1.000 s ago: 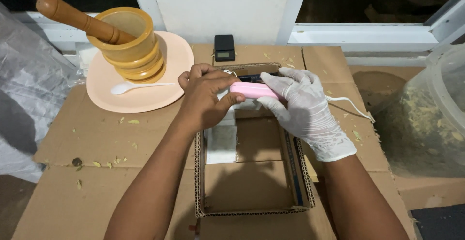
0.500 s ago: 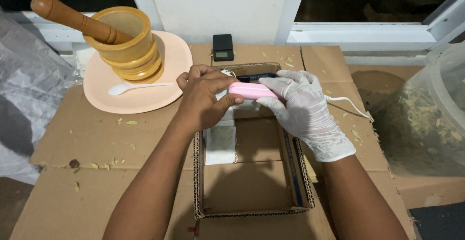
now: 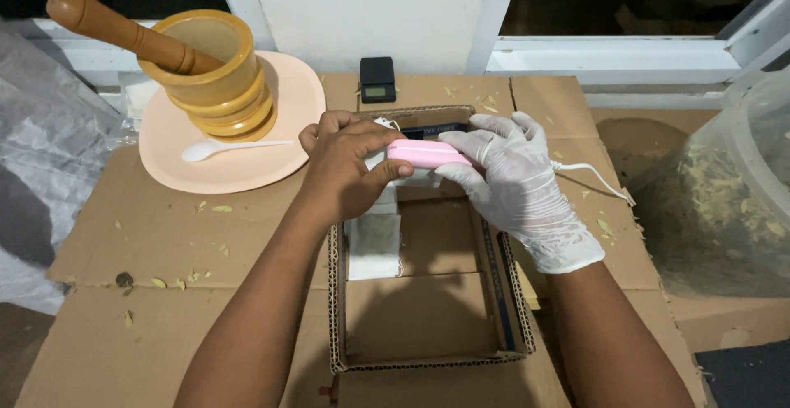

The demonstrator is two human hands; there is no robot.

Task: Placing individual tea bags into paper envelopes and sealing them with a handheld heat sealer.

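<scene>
Head view: your bare left hand and white-gloved right hand both pinch the slim pink plastic handheld device over the shallow open cardboard box. Its long axis runs left-right between your fingers; a small white paper pouch hangs beneath.

The person's left hand is bare, with no ring, watch or band on the fingers or wrist, and the forearm behind it is uncovered all the way to the lower edge of the view. The right hand wears a thin white disposable glove, slightly wrinkled, whose cuff ends just past the wrist; the forearm below it is bare, with no sleeve.
</scene>
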